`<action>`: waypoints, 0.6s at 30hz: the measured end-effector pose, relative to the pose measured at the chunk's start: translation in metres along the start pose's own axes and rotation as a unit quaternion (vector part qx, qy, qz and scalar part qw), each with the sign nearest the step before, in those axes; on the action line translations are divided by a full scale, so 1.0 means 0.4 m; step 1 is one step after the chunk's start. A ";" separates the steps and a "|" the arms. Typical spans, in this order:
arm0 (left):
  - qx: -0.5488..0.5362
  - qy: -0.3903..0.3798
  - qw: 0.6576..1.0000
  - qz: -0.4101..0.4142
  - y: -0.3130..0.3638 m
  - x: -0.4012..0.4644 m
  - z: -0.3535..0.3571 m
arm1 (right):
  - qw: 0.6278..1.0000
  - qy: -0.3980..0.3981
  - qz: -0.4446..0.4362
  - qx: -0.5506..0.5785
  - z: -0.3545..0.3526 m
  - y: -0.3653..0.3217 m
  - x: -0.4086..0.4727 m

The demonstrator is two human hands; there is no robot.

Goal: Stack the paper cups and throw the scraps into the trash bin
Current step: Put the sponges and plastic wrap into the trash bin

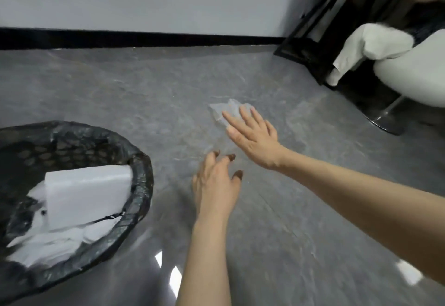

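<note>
Showing no readable writing anywhere

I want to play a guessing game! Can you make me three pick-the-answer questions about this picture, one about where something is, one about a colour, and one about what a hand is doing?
1. Where is the crumpled scrap?
A. in the bin
B. on the floor by the right hand's fingertips
C. on the chair

2. What colour is the bag lining the trash bin?
A. black
B. red
C. yellow

3. What is the right hand doing?
A. making a fist
B. reaching with fingers spread, holding nothing
C. carrying a cup

Answers: 1 B, the scrap lies on the grey floor at the fingertips. 2 A, the liner is black. 3 B, its fingers are straight and empty.
</note>
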State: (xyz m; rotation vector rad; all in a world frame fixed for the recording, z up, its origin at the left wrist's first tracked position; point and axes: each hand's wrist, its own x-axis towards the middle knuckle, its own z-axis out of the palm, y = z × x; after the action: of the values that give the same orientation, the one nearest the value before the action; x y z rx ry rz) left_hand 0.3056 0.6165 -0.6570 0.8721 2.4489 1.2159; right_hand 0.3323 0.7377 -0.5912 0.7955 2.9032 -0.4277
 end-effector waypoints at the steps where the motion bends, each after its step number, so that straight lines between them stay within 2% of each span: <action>1: -0.021 -0.002 1.000 0.006 -0.007 0.002 0.013 | 0.999 -0.001 0.034 -0.014 0.002 0.045 0.019; 4: -0.015 0.019 1.000 0.012 -0.015 -0.006 0.054 | 0.993 -0.025 0.103 -0.047 0.047 0.167 0.078; 7: 0.005 0.024 1.000 0.004 -0.030 0.019 0.082 | 0.988 -0.054 0.129 -0.061 0.108 0.266 0.154; 12: 0.027 0.048 0.998 -0.006 -0.099 0.072 0.095 | 0.982 -0.098 0.122 -0.105 0.192 0.381 0.284; 15: 0.041 0.124 0.990 0.049 -0.169 0.112 0.133 | 0.978 -0.111 0.098 -0.144 0.231 0.437 0.379; 18: 0.035 0.141 0.987 0.066 -0.195 0.144 0.160 | 0.976 -0.129 0.088 -0.151 0.264 0.482 0.464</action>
State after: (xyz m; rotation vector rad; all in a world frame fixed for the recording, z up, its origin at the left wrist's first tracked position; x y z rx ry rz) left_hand 0.2605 0.6563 -0.7563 0.9520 2.7058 1.3913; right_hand 0.2741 0.9554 -0.7701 0.8633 2.5463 -0.0621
